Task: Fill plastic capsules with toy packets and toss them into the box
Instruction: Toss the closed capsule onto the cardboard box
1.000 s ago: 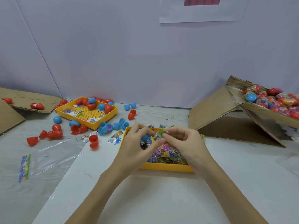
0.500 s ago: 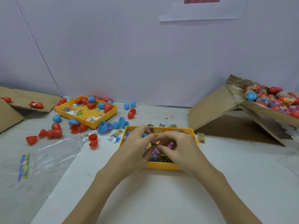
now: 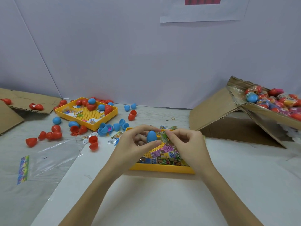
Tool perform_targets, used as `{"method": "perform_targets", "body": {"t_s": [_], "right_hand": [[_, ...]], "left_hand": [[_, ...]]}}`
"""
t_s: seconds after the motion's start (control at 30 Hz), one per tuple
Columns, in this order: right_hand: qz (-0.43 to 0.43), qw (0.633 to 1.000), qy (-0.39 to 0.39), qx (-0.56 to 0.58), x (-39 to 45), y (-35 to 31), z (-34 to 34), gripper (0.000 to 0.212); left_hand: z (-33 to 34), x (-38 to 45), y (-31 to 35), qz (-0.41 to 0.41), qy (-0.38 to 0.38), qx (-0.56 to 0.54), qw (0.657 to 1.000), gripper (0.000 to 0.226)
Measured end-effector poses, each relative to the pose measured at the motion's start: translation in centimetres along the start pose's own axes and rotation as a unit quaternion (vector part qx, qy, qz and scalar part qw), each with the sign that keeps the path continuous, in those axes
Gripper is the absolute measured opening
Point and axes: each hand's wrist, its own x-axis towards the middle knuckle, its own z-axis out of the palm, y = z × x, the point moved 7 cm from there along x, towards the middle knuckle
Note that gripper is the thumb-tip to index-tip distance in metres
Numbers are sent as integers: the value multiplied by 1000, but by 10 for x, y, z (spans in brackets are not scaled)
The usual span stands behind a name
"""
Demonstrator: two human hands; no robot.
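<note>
Left hand (image 3: 130,144) pinches a blue capsule half (image 3: 151,136) upright above the yellow tray (image 3: 162,168). Right hand (image 3: 187,144), just beside it, pinches a green toy packet (image 3: 164,136).

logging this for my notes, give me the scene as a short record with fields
left hand: left hand holds a blue capsule upright between thumb and fingers
right hand: right hand pinches a green toy packet beside the capsule
near tray: yellow tray of toy packets under both hands
far tray: second yellow tray with red and blue capsule parts
box: cardboard box at right, holding filled capsules
</note>
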Motion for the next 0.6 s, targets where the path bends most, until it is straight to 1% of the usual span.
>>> {"method": "perform_targets", "body": {"t_s": [0.07, 0.1, 0.23, 0.3, 0.4, 0.6], "right_hand": [[1, 1000, 9, 5, -1, 0, 0, 17], [0, 1000, 12, 8, -1, 0, 0, 18], [1, 1000, 23, 13, -3, 0, 1, 18], [5, 1000, 27, 12, -3, 1, 1, 19], [7, 999, 38, 0, -3, 1, -2, 22], [-27, 996, 57, -58, -5, -3, -3, 22]], "left_hand": [[-2, 0, 2, 10, 25, 23, 999, 45], [-3, 0, 2, 12, 33, 35, 999, 45], [0, -1, 3, 14, 22, 77, 997, 31], [1, -1, 4, 21, 19, 90, 996, 30], [2, -1, 5, 27, 16, 83, 996, 32], [4, -3, 10, 52, 12, 72, 996, 32]]}}
